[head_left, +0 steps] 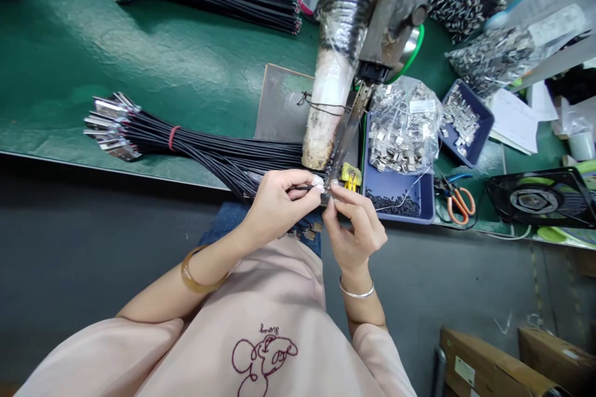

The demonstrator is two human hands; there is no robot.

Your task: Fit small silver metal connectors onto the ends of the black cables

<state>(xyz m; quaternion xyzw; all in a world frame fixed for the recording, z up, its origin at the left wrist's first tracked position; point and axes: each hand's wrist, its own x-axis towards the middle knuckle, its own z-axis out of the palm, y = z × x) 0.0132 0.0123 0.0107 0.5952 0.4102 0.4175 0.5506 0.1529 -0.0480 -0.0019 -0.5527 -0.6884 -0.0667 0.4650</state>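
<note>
Two bare hands meet at the green bench's edge (139, 167): the left hand (274, 205) pinches a thin black cable (302, 188). The right hand (356, 226) is closed on a small metal connector (326, 197) at the cable's tip, just below the yellow clip (350, 175).

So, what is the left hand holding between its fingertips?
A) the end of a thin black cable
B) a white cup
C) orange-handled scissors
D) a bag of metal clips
A: the left hand pinches the end of a thin black cable beside the right hand; the scissors lie apart on the green table.
</note>
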